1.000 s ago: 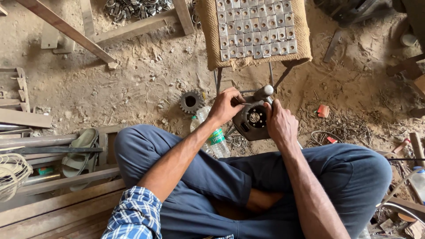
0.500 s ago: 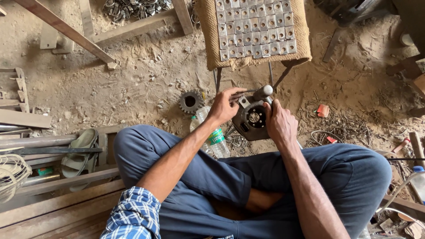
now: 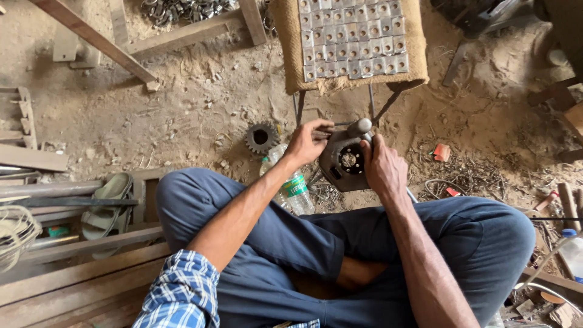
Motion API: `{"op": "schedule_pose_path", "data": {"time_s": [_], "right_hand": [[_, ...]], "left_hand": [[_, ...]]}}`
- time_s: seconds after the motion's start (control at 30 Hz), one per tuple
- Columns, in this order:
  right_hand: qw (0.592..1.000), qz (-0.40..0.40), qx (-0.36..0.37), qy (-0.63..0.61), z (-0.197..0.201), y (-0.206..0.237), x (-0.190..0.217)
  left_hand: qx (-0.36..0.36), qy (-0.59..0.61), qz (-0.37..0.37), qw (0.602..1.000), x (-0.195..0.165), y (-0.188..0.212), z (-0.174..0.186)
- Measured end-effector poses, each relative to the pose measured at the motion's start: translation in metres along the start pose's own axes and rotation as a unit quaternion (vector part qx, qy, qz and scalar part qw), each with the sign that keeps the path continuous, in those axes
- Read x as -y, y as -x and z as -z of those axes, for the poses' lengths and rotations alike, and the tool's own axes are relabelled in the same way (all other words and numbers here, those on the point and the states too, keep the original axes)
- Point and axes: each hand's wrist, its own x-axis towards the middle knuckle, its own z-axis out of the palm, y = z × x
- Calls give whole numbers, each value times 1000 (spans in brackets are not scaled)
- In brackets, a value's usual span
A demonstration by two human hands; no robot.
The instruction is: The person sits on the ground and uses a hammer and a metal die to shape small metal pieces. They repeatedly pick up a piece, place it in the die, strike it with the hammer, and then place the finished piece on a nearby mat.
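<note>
The right hand [image 3: 384,170] wraps the right edge of a dark round metal housing [image 3: 345,161], its face up. The left hand [image 3: 308,143] pinches a small piece at its upper left rim, knob [image 3: 362,126] pointing away.

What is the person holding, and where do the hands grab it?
A dark round metal part. The right hand grips its right edge, thumb near the knob; the left hand pinches something small at its upper left.

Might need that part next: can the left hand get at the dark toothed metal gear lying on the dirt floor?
Probably yes. The dark toothed metal gear lies in the open on the dirt, just left of the left hand, with nothing between them. But that hand now rests on the dark round metal housing, so it would have to let go.
</note>
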Motion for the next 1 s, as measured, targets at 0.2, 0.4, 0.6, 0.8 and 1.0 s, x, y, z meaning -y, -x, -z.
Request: {"op": "schedule_pose_path", "data": {"time_s": [0.2, 0.4, 0.6, 0.8, 1.0], "right_hand": [[998, 46, -29, 20, 1, 4, 4], [1000, -2, 17, 7, 2, 1, 8], [998, 52, -21, -5, 5, 0, 6], [999, 15, 22, -32, 16, -17, 12], [995, -46, 76, -55, 17, -49, 18]], "left_hand": [[-72, -38, 63, 995, 6, 6, 10], [15, -158, 232, 960, 43, -24, 20], [-63, -261, 248, 931, 102, -36, 26], [-70, -413, 192, 887, 168, -50, -4], [-46, -529, 209, 821, 242, -82, -37]]}}
